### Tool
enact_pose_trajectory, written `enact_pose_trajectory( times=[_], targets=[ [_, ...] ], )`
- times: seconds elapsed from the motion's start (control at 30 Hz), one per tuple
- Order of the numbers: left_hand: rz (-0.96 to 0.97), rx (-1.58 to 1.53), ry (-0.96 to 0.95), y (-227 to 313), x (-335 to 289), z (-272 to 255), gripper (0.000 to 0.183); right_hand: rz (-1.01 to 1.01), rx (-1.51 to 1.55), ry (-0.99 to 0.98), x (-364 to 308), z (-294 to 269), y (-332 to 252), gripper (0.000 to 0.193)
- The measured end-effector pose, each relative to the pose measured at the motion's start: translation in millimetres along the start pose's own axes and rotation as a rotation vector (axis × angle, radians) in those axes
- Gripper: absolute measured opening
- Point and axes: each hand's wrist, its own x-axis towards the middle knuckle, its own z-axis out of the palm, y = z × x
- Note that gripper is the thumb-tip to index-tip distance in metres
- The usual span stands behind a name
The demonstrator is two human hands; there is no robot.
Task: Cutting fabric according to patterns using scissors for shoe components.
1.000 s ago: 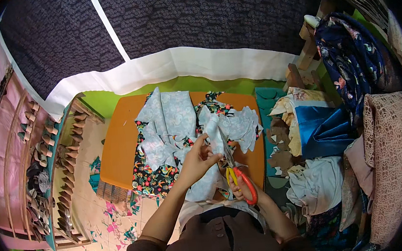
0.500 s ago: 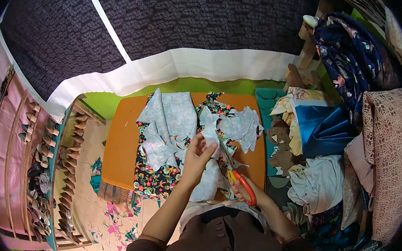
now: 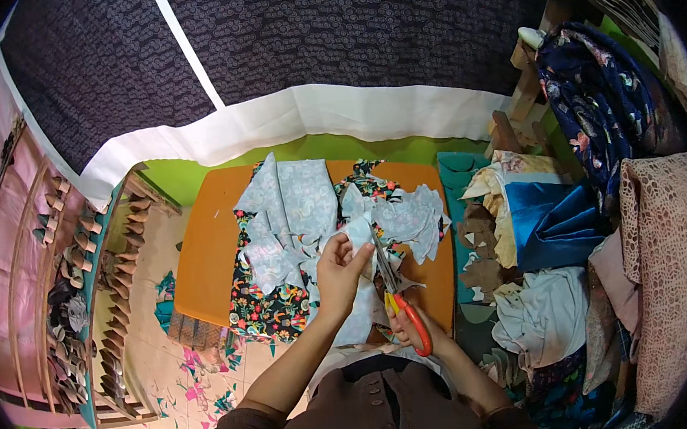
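Between thumb and fingers, my left hand (image 3: 340,273) pinches a small pale piece of fabric (image 3: 356,231) above the table. My right hand (image 3: 409,328) grips scissors (image 3: 405,315) with red and yellow handles, their metal blades pointing up at the right edge of that piece. Whether the blades are closed on the cloth is hard to make out. Beneath lies floral fabric (image 3: 266,309), black with bright flowers on one face and pale on the other. More cut pale pieces (image 3: 413,218) lie right of my hands.
An orange table (image 3: 202,227) carries the cloth. Left stand racks (image 3: 109,292) lined with shoe-like pieces; coloured scraps (image 3: 203,382) litter the floor. On the right are a folded blue cloth (image 3: 556,220), a crumpled white cloth (image 3: 544,311) and brown cut pieces (image 3: 481,243). A dark patterned cloth (image 3: 344,35) hangs ahead.
The scissors and my right hand have shifted slightly left, with the blades turned more upright. My left hand keeps its pinch, and the held piece has tilted a little.
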Motion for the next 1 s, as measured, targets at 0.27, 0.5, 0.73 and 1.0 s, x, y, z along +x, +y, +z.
enact_pose_trajectory(
  times=[0.27,0.5,0.73,1.0],
  targets=[
    [-0.025,-0.008,0.007,7,0,5,0.024,-0.019,-0.065,-0.019,-3,1,-4,0.044],
    [-0.083,0.088,-0.087,8,1,1,0.025,0.016,-0.069,0.036,0,-2,4,0.045],
    [-0.117,0.041,-0.082,15,-1,4,0.031,0.032,-0.036,-0.003,-5,-1,-1,0.049],
    [-0.038,0.304,-0.107,5,-3,-3,0.036,0.067,-0.005,-0.003,-4,-4,5,0.045]
  ],
)
